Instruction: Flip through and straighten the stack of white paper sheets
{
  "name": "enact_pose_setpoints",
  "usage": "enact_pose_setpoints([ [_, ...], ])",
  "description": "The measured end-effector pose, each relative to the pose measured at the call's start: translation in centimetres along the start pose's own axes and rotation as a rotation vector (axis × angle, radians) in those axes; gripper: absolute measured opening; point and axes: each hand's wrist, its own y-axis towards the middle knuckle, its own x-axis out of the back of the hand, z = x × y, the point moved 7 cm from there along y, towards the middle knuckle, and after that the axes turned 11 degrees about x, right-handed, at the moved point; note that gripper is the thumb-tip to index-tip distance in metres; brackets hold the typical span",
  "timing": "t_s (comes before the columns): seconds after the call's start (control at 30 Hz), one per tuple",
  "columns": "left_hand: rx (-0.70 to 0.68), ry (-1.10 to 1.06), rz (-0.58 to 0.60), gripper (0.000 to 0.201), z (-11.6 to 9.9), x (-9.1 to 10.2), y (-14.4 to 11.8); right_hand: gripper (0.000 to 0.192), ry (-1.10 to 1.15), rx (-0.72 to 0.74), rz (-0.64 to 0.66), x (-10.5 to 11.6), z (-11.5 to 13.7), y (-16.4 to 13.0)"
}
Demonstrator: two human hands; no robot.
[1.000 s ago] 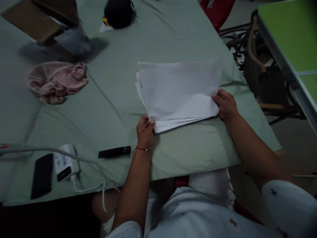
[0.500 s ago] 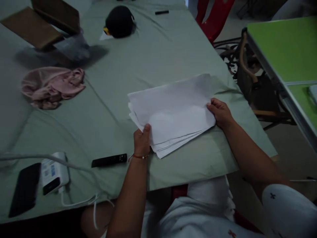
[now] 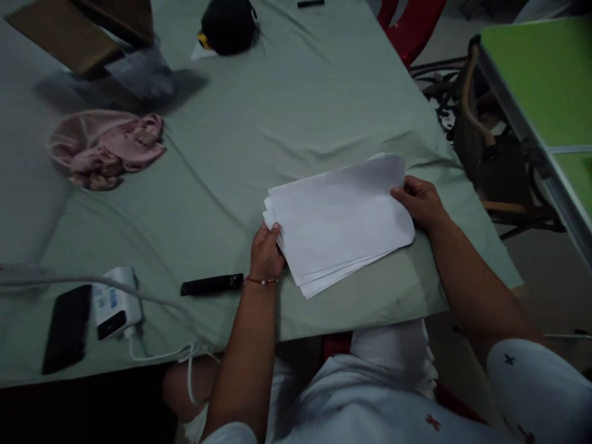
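A loose stack of white paper sheets (image 3: 340, 219) lies fanned on the pale green tablecloth (image 3: 296, 98) near the table's front edge. My left hand (image 3: 267, 251) grips the stack's left edge, thumb on top. My right hand (image 3: 420, 202) holds the stack's right edge. A red thread bracelet circles my left wrist. The lower sheets stick out at the stack's near side.
A black remote-like bar (image 3: 211, 284) lies left of my left hand. Further left are a white charger block (image 3: 115, 305) with cable and a black phone (image 3: 67, 328). A pink cloth (image 3: 104, 148), brown boards (image 3: 69, 31) and a black round object (image 3: 229, 24) sit farther back. A chair (image 3: 490, 154) and a green table (image 3: 541, 80) stand to the right.
The stack, raised and tilted a second ago, now lies lower and flatter on the cloth, turned slightly. Both hands have kept hold of its edges.
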Motion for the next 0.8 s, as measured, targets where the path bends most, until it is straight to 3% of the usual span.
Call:
enact_pose_setpoints([
  [0.27, 0.083, -0.142, -0.031, 0.043, 0.8, 1.2, 0.5, 0.022, -0.032, 0.073, -0.15, 0.6, -0.7, 0.4],
  [0.37, 0.137, -0.202, -0.003, 0.042, 1.2, 1.1, 0.6, 0.019, -0.026, 0.07, -0.113, 0.6, -1.0, 0.5],
  [0.5, 0.085, -0.17, -0.023, 0.036, 1.0, 1.2, 0.7, 0.017, 0.014, 0.077, -0.077, 0.6, -0.9, 0.5],
  [0.7, 0.094, -0.19, -0.083, 0.026, 1.1, 1.5, 0.8, 0.017, 0.037, 0.08, -0.102, 0.8, -0.5, 0.4],
  [0.8, 0.129, -0.219, -0.043, 0.025, 1.3, 1.2, 0.7, 0.021, 0.045, 0.064, -0.109, 1.0, -0.4, 0.3],
])
